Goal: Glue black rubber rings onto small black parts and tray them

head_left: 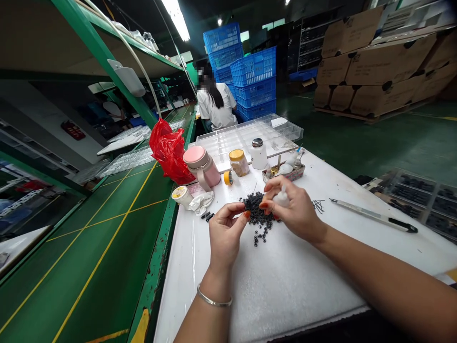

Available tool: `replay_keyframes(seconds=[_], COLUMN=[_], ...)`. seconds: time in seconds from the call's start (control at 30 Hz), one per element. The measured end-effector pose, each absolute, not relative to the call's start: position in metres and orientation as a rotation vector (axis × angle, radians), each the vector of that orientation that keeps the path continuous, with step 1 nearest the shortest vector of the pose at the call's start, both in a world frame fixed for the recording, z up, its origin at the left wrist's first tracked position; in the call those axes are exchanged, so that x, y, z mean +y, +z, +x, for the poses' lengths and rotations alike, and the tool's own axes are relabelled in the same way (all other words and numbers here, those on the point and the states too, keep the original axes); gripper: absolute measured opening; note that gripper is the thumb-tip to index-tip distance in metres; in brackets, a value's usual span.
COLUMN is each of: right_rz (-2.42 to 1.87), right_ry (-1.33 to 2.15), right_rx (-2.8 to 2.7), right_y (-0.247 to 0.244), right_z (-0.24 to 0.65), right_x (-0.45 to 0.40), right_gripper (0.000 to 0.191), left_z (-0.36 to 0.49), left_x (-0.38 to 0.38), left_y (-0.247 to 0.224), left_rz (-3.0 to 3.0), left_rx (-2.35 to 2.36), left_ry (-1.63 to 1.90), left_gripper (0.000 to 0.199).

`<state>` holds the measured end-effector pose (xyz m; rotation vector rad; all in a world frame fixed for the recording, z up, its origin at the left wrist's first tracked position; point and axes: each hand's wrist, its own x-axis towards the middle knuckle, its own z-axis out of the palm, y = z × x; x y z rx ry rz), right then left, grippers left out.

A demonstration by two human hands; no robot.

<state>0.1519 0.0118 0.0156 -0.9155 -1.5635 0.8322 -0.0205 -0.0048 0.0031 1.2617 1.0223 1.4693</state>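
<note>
Over the white table, my left hand (227, 231) pinches a small black part (247, 205) between thumb and fingertips; its exact kind is too small to tell. My right hand (298, 209) is closed around a small white squeeze bottle (282, 198), partly covered by the fingers. Between and below both hands lies a pile of small round black parts (262, 220), with several strays at its near side. Left of my left hand rest a few short black pieces (207, 216). Thin black strips (318, 206) lie just right of my right hand.
Behind the pile stand a pink thermos (202, 166), a yellow-lidded jar (239, 163), a white pump bottle (258, 155) and a small tray of tools (298, 172). A pen-like knife (373, 215) lies right. A green conveyor (117, 228) runs left. A seated person (217, 107) works ahead.
</note>
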Motion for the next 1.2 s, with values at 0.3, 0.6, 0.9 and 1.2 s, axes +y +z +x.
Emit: replay_keyframes(seconds=[0.3, 0.6, 0.9, 1.2], right_rz=[-1.075, -1.084, -0.991, -1.046], right_ry=[0.747, 1.078, 1.063, 1.167], right_rx=[-1.599, -1.834, -1.821, -1.61], right_y=[0.028, 0.024, 0.018, 0.018], right_z=[0.175, 0.162, 0.155, 0.164], right_x=[0.022, 0.022, 0.02, 0.023], right_gripper=[0.04, 0.016, 0.018, 0.038], left_z=[-0.02, -0.018, -0.02, -0.02], left_x=[-0.004, -0.005, -0.005, -0.005], left_y=[0.006, 0.005, 0.002, 0.007], left_rz=[1.19, 1.249, 1.264, 1.196], left_rx=[1.051, 1.045, 0.994, 1.007], left_ry=[1.386, 1.397, 1.311, 1.307], left_gripper=[0.025, 0.02, 0.019, 0.021])
